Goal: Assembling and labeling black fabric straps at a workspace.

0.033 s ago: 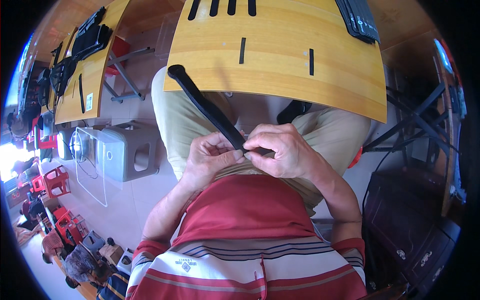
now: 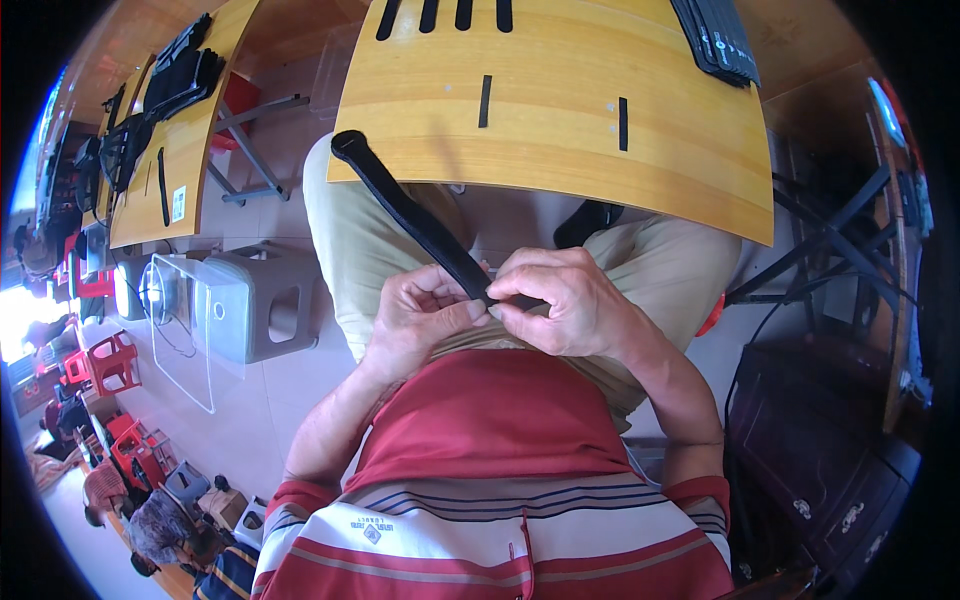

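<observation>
A long black fabric strap (image 2: pixel 412 218) with a rounded far end slants from my hands up to the left, over my left thigh and near the table's front edge. My left hand (image 2: pixel 425 312) closes on its near end, thumb on top. Right beside it, my right hand (image 2: pixel 565 302) pinches the same end, and a short dark piece shows between its thumb and fingers. Whether that piece belongs to the strap I cannot tell. Both hands are above my lap, with fingertips almost touching.
On the wooden table (image 2: pixel 560 165) lie two thin black strips, a left one (image 2: pixel 485 101) and a right one (image 2: pixel 623 124). Several wider black straps line its far edge. A stack of dark flat pieces (image 2: pixel 715 42) sits far right. A grey stool (image 2: pixel 270 305) stands left; a dark cabinet (image 2: pixel 820 450) right.
The strap's rounded far end has shifted very slightly to the left. Both hands stay in place.
</observation>
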Available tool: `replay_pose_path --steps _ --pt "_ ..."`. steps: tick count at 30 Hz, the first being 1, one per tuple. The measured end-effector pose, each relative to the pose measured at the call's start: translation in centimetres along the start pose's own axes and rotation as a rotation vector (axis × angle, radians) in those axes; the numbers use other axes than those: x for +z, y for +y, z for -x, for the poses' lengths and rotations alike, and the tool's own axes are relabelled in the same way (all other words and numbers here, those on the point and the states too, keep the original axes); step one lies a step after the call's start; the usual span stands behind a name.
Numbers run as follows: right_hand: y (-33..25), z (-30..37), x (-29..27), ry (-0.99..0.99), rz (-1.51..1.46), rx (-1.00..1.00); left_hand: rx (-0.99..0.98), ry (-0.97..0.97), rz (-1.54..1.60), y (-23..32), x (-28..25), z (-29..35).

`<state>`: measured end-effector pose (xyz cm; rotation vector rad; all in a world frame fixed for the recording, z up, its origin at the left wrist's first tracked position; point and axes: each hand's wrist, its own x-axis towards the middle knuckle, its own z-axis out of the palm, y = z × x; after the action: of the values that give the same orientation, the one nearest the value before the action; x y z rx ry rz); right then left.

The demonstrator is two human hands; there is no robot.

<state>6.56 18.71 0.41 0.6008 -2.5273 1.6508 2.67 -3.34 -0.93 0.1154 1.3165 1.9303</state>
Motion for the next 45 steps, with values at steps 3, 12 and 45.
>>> replay_pose_path --steps 3,12,45 --pt "0.0 0.0 0.0 0.012 0.003 -0.016 0.041 -0.014 0.009 -0.2 0.1 0.1" --pt "-0.2 0.0 0.0 0.045 0.003 -0.062 0.139 0.001 -0.091 -0.8 0.3 0.2" --pt "0.6 0.2 1.7 0.050 0.170 -0.105 0.062 0.153 -0.363 -1.4 1.1 0.3"
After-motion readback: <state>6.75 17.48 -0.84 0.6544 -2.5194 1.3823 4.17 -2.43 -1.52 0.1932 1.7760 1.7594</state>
